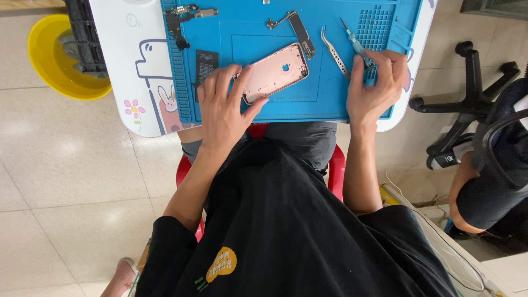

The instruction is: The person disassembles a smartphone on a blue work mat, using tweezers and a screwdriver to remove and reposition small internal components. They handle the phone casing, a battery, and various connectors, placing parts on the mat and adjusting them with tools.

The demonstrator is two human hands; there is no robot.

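Observation:
A pink phone housing (276, 71) lies back-up on a blue work mat (308, 102). My left hand (221, 104) rests on the mat and touches the housing's near-left corner with thumb and fingers. My right hand (375, 82) pinches a thin blue-handled screwdriver (355, 44), whose tip points away from me. Metal tweezers (334, 51) lie just left of that hand. A phone circuit board (300, 30), a black battery (206, 64) and a flex-cable part (181, 19) are spread over the mat.
The mat sits on a small white table (129, 88) with cartoon drawings. A yellow basin (52, 60) and a black crate (85, 33) stand on the tiled floor at left. At right are an office chair base (467, 104) and another person's arm (467, 187).

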